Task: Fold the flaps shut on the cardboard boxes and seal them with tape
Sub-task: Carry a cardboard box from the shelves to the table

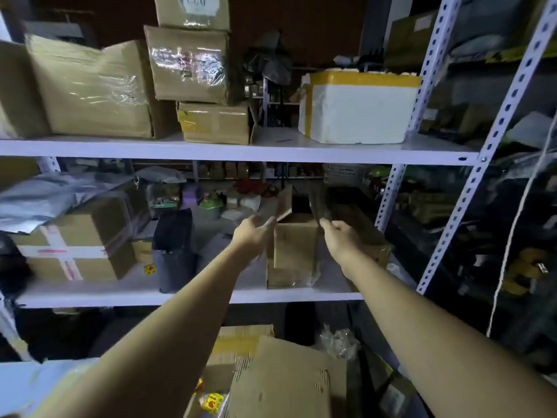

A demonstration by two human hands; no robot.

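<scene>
A small open cardboard box [294, 251] stands on the middle shelf [120, 292], its flaps pointing up. My left hand [254, 233] reaches to the left flap [283, 205], fingers stretched out against it. My right hand [339, 233] pinches the lower edge of the darker right flap [319, 203]. Both arms stretch forward from below. No tape roll is visible.
A taped box [72, 251] and a black bag [173, 248] stand left of the open box. The upper shelf carries several taped boxes [90, 89] and a white foam cooler [358, 107]. An open carton [280, 381] lies below. A perforated upright [470, 188] stands on the right.
</scene>
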